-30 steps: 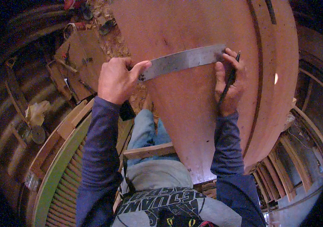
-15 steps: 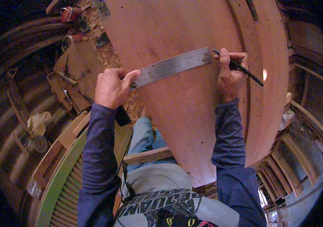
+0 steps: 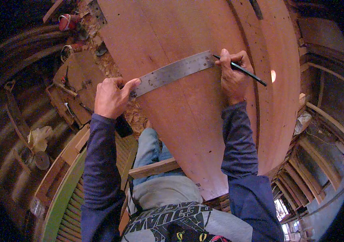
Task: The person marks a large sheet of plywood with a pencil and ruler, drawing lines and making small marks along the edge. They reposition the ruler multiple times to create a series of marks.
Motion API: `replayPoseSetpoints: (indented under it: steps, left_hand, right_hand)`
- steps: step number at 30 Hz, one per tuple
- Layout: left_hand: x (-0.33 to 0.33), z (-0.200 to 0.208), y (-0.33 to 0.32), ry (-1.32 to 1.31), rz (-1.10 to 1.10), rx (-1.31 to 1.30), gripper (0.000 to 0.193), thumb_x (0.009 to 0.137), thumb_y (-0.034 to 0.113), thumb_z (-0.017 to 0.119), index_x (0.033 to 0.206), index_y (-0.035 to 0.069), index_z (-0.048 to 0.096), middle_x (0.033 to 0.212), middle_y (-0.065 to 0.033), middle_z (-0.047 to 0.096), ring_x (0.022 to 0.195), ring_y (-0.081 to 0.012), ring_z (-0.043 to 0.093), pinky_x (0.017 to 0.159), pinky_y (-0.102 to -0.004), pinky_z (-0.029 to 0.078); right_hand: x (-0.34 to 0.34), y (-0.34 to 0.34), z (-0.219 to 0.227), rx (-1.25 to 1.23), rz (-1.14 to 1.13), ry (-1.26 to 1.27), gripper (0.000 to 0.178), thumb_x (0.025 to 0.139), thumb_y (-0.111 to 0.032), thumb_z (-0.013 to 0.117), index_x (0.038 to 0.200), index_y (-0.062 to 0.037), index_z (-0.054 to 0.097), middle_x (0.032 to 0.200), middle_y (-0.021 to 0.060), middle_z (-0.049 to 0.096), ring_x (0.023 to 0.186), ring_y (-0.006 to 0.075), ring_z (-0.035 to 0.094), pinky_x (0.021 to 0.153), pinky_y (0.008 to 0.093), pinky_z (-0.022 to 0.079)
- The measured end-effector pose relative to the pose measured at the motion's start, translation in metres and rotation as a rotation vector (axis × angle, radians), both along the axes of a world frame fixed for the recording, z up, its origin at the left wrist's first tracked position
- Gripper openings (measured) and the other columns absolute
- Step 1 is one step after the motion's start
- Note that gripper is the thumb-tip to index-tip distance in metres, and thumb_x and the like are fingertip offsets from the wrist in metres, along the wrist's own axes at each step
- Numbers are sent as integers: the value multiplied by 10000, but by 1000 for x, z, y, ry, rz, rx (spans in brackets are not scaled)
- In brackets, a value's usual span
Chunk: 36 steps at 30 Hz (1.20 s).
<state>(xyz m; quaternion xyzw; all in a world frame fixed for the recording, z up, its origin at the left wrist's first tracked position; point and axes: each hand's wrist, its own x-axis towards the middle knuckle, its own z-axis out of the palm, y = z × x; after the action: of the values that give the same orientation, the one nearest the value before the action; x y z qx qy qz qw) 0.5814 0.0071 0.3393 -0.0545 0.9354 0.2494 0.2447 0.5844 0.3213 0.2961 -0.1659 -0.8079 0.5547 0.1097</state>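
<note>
A flat grey metal strip, like a steel ruler (image 3: 172,75), lies slantwise across a large smooth wooden panel (image 3: 184,121), its right end farther from me. My left hand (image 3: 112,94) grips the strip's left end at the panel's left edge, thumb on top and fingers curled. A dark pencil (image 3: 246,73) is held in my right hand (image 3: 234,76), its tip beside the strip's right end. The fingers of that hand are bent round the pencil, and its side rests over the panel.
A raised strip (image 3: 249,52) runs along the panel's right part. Wood shavings (image 3: 109,64) lie left of it, near a brown board (image 3: 81,76) and red cans (image 3: 67,22). A green slatted piece (image 3: 65,193) stands at lower left. A wooden bar (image 3: 153,167) crosses before my waist.
The whole view has shifted, so panel, strip and hands sit slightly farther left. Both hands keep their holds on the strip and the pencil, the pencil tip still by the strip's right end.
</note>
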Motion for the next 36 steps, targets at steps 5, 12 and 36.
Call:
replayPoseSetpoints:
  steps: [5,12,36]
  left_hand:
    - [0,2,0,-10,14,1,579,886,512,754,747,-49,724,611,-257,614,590,-401,653,600,-472,503]
    - [-1,2,0,-31,-18,-26,571,891,509,750,758,-45,731,634,-254,634,611,-389,670,615,-460,517]
    - [36,-3,-24,95,67,74,554,896,496,744,802,-50,735,633,-188,637,583,-249,623,618,-384,499]
  right_hand:
    - [-3,1,-2,97,-5,20,362,965,-273,723,730,-64,545,642,69,662,581,132,616,555,327,490]
    - [1,10,-4,9,64,-48,327,996,-157,693,763,-87,474,662,-4,567,615,57,493,560,253,411]
    - [2,12,-18,142,-12,106,344,964,-321,704,783,-66,561,652,101,649,572,208,631,547,394,496]
